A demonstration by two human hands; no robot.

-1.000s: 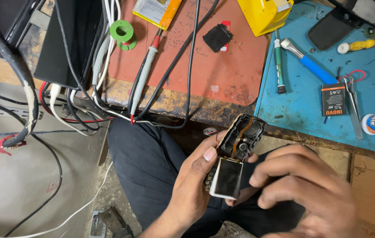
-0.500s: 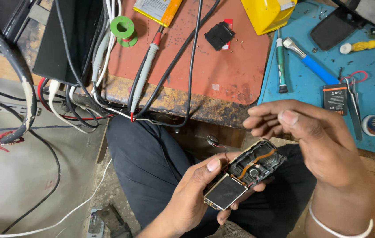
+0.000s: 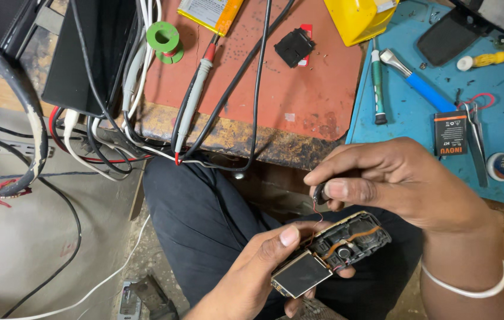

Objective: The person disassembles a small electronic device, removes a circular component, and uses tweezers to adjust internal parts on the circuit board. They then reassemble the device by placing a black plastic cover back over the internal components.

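My left hand (image 3: pixel 258 266) holds an opened small phone (image 3: pixel 332 255) over my lap, thumb on its upper edge; its dark screen faces me and the bare inner frame with an orange flex strip shows at the right end. My right hand (image 3: pixel 394 181) hovers just above the phone, thumb and forefinger pinched on a small black round part (image 3: pixel 319 193). A thin red wire runs from that part down to the phone's frame. A white bangle sits on my right wrist.
A reddish bench top (image 3: pixel 275 89) carries a green solder spool (image 3: pixel 163 40), multimeter probes (image 3: pixel 195 89) and a black square part (image 3: pixel 294 46). A blue mat (image 3: pixel 418 118) holds screwdrivers, tweezers, a small black battery (image 3: pixel 450 133). Cables hang at left.
My right hand has lifted off the phone, which turned from upright to lying sideways, and now pinches a small black part above it. My left hand kept its hold.
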